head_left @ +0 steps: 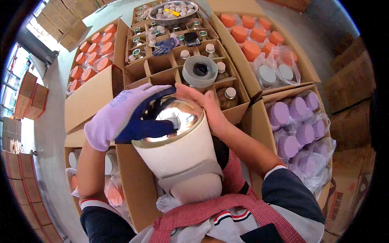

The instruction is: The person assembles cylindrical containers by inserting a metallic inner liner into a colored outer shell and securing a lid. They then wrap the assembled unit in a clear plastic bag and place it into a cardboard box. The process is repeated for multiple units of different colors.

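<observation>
A white flask-like casing (182, 159) stands tilted before my chest, its wide open end towards the top of the view. A mirrored, silvered dome (185, 114), which looks like a vacuum flask's glass liner, fills that end. My left hand (133, 114), in a lavender glove with a dark blue coated palm, spreads thumb and fingers over the dome and grips it. My right hand (203, 104) is bare and cups the dome's right side near the rim. Its fingertips lie close to the gloved fingers. The casing's narrow end carries a grey band and a pinkish part.
Ahead, a divided carton (161, 65) holds capped bottle-like necks, a translucent ring (200, 71) and a spare glove (165, 46). Behind it is a metal tray (173, 21) of small stoppers. Cartons of orange-ended (252, 51) and purple-ended items (287, 147) flank me.
</observation>
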Action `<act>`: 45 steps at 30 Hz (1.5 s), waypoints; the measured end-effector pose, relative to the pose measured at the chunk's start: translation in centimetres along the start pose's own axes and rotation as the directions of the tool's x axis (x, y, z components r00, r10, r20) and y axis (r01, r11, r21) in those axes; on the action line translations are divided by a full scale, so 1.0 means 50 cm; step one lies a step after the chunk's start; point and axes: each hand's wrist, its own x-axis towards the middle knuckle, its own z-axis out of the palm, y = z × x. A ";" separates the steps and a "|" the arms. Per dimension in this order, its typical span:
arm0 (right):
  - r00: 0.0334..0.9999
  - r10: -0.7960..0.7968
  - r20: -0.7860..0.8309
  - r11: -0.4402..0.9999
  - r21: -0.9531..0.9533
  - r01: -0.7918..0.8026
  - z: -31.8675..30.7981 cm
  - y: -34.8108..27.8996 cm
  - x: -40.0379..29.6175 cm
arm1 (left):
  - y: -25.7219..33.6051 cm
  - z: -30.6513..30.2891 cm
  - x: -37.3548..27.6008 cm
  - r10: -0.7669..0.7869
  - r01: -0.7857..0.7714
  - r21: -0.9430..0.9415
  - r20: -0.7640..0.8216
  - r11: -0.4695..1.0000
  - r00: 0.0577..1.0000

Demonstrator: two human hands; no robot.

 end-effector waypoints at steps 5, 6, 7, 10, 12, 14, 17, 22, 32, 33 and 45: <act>0.904 -0.400 -0.149 0.467 -0.882 0.061 -0.286 0.056 0.213 | -0.017 -0.028 0.045 0.007 -0.015 0.027 0.273 1.000 0.962; 0.899 -0.428 -0.093 0.028 -0.996 -0.090 -0.338 0.083 0.238 | -0.042 -0.037 0.046 0.159 -0.144 -0.075 0.270 0.987 0.950; 0.908 -0.419 -0.026 -0.422 -0.880 -0.219 -0.364 0.096 0.254 | -0.080 -0.026 0.047 0.274 -0.172 -0.364 0.249 0.915 0.929; 0.994 0.062 -0.088 -0.418 -0.907 -0.054 -0.424 0.070 0.288 | -0.177 -0.030 0.074 0.049 -0.013 -0.404 0.080 0.915 0.996; 0.990 0.033 -0.139 -0.178 -0.975 -0.131 -0.381 0.042 0.297 | -0.239 -0.017 0.097 -0.303 0.089 -0.715 -0.178 0.694 0.936; 0.981 -0.194 -0.028 0.190 -0.982 0.009 -0.342 0.032 0.315 | -0.265 -0.006 0.172 -0.268 -0.041 -0.645 -0.373 0.763 0.888; 0.981 -0.003 -0.192 0.786 -0.607 -0.116 -0.192 -0.041 0.309 | -0.174 0.058 0.233 0.159 -0.254 -0.120 -0.512 0.960 0.844; 1.000 0.003 0.015 0.803 -0.596 0.006 -0.090 -0.184 0.227 | -0.139 -0.062 0.106 0.377 -0.050 0.590 -0.446 0.806 0.812; 0.994 0.012 0.112 0.663 -0.745 0.076 -0.014 -0.246 0.158 | -0.040 -0.063 0.010 0.480 -0.055 0.585 -0.603 0.809 0.637; 0.994 0.025 0.111 0.654 -0.753 0.068 -0.014 -0.245 0.159 | -0.038 -0.035 0.032 0.503 -0.162 0.518 -0.630 0.840 0.592; 0.956 0.169 0.238 0.977 -0.168 -0.131 -0.057 -0.153 0.122 | -0.150 -0.005 -0.013 0.112 -0.296 -0.156 -0.685 0.943 0.720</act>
